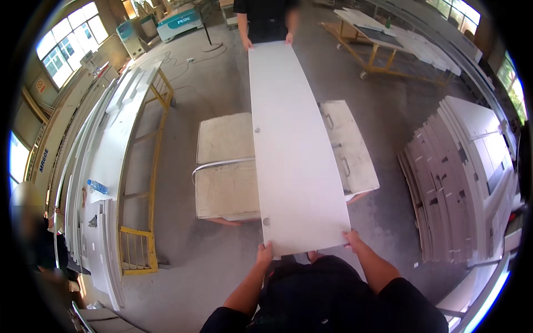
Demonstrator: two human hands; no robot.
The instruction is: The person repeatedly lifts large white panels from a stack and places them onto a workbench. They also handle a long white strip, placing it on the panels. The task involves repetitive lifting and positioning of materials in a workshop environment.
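my left hand is clamped on the near left corner of the panel, thumb up by the edge. my right hand is clamped on its near right corner. the panel is long and white, with two round marks along its left side. it runs straight away from me across the worktop, hiding the middle and sticking out past both the near and the far edge; i cannot tell whether it touches the top. at the far end a co-worker's two hands grip its far corners.

a pale strap crosses the worktop's left part, and handles lie on the right part, between the panel and the right edge. to my left a yellow rack carries white boards, with a blue bottle lying well in from the rack's right edge. to my right stands a stack of boards. a trolley stands beyond the worktop's far right corner.
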